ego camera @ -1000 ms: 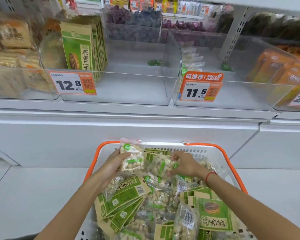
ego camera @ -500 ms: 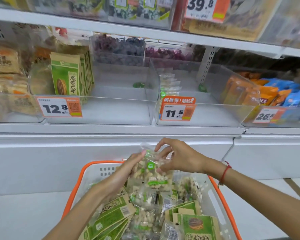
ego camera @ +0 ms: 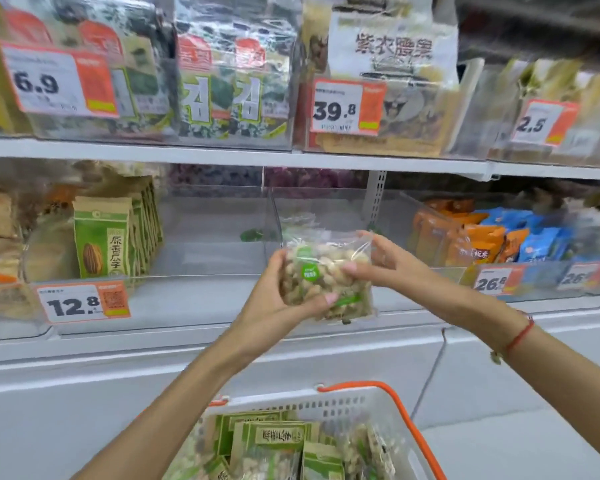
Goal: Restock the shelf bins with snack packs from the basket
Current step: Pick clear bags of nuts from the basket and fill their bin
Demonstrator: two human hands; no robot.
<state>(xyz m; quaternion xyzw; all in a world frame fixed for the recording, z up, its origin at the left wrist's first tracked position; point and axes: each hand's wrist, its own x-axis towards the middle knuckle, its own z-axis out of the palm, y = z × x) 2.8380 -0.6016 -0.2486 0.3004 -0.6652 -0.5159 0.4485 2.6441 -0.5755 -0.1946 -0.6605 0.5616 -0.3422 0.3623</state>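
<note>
Nut pack (ego camera: 326, 275): clear bag with a green round label, held up in front of the middle shelf, at the near edge of the clear bin (ego camera: 326, 209) right of centre. More clear packs stand blurred behind it in that bin.

Left hand (ego camera: 278, 306): cups the pack from below and left, fingers curled round its lower edge, fingertips (ego camera: 330, 298) on the front face.

Right hand (ego camera: 385, 265): holds the pack's right side, thumb on the front, fingers curled behind the upper right corner. A red cord sits on that wrist.

Left of this bin: a wider bin (ego camera: 194, 289) with green seed bags (ego camera: 103, 237) standing upright at its left end; price tag 12.8 (ego camera: 84, 303) on its front. Further left, tan packs, blurred.

Right of the held pack: orange packs (ego camera: 465, 237) and blue packs (ego camera: 541, 237) in the next bin, tag 26.8 (ego camera: 494, 282) in front.

Upper shelf (ego camera: 222, 154): seaweed packs (ego camera: 222, 81) with tags 6.9 and 39.8; tag 2.5 far right, blurred.

Basket (ego camera: 326, 407): white with orange handle, near and below the hands, well apart from the held pack. It holds green seed bags and clear nut packs lying mixed.
</note>
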